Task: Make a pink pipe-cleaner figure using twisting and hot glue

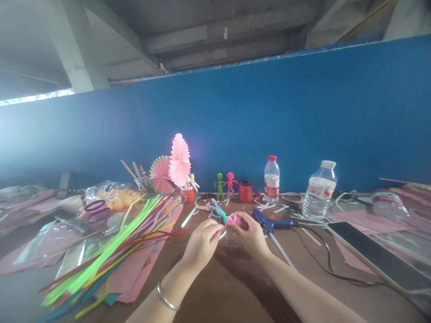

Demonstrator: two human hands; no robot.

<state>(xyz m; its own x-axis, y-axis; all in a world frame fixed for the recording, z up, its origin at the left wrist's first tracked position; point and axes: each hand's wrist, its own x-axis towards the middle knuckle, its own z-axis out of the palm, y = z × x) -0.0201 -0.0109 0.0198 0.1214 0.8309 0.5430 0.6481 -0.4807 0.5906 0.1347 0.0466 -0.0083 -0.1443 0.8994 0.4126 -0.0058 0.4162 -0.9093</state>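
Observation:
Between my hands is a small pipe-cleaner figure [218,211], light blue and teal at its far end and pink at its near end. My left hand [204,241] pinches the pink part from the left, thumb and forefinger together. From the right, the fingers of my right hand [251,234] close around the pink end and partly hide it. A green pipe-cleaner figure [220,186] and a pink pipe-cleaner figure [230,183] stand upright beyond my hands. Right of my right hand lies a blue glue gun [271,221].
Many pipe cleaners [107,246] lie across pink paper [134,282] on the left, near scissors [96,206]. A red thread spool [245,192] and two bottles, one red-capped [271,181] and one white-capped [319,190], stand behind. A phone [377,253] and black cord [330,260] are right.

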